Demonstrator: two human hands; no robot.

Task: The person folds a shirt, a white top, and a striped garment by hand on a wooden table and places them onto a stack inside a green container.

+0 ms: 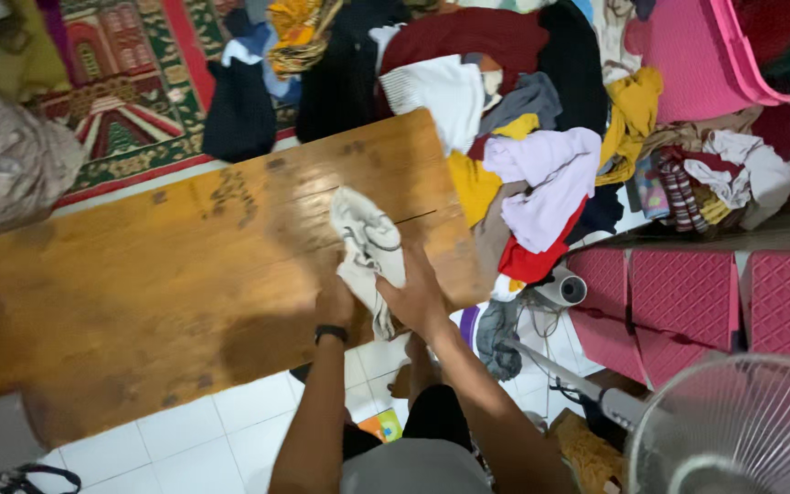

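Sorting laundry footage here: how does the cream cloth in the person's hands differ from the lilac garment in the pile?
The cream cloth is held by both hands on the wooden table; the lilac garment lies untouched on the clothes pile. The cream cloth is bunched small; the lilac garment sprawls wider. Both are pale and crumpled.

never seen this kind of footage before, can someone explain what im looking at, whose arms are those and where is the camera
There is no machine here. The single picture comes from a camera worn on a person's head, looking down, so the two bare arms reaching up from the bottom edge are that person's own. Both the left hand, which has a dark band on its wrist, and the right hand grip a crumpled pale cloth with their fingers. The cloth rests on a bare wooden table. Past the table's far end is a big pile of mixed clothes. Pink plastic baskets and a white fan stand at the right.
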